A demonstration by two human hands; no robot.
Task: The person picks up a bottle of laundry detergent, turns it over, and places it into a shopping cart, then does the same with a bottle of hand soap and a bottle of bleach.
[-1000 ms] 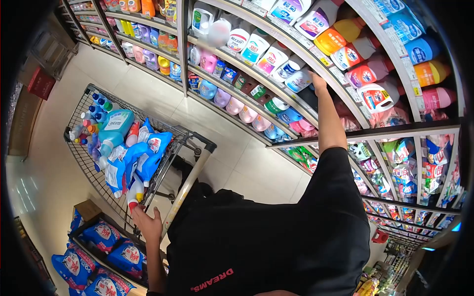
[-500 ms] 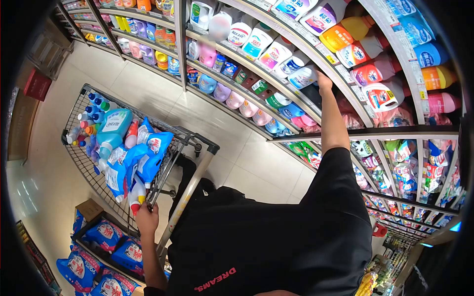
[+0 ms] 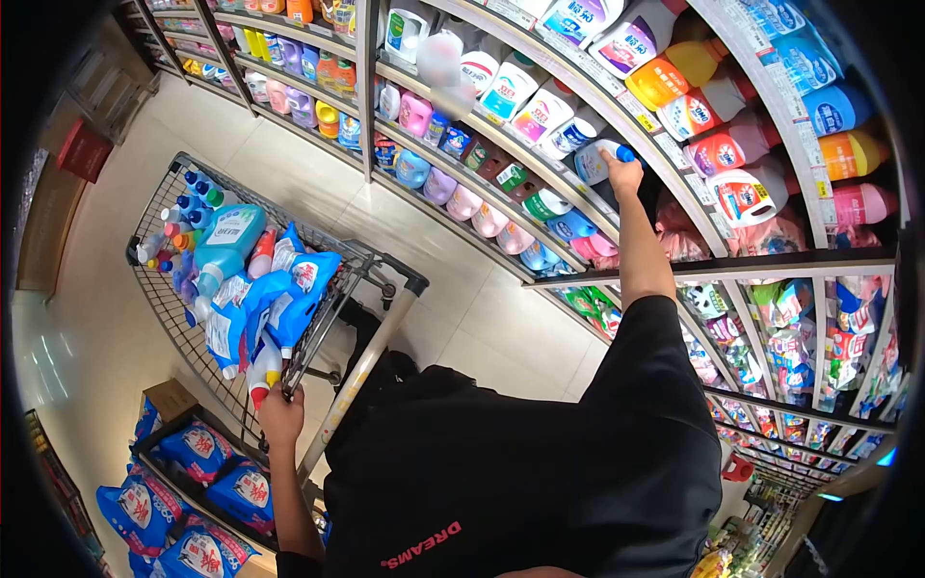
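Right hand (image 3: 625,175) closed round blue-capped bottle (image 3: 591,167) at shelf (image 3: 568,188); left hand (image 3: 281,416) at cart (image 3: 383,344), beside red-capped bottle (image 3: 257,377), grip unclear.

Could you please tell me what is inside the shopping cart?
The shopping cart holds a teal jug, blue bags and many smaller bottles, including red- and yellow-capped ones by the left hand. Whatever lies under the bags and jug is covered, so I cannot tell.
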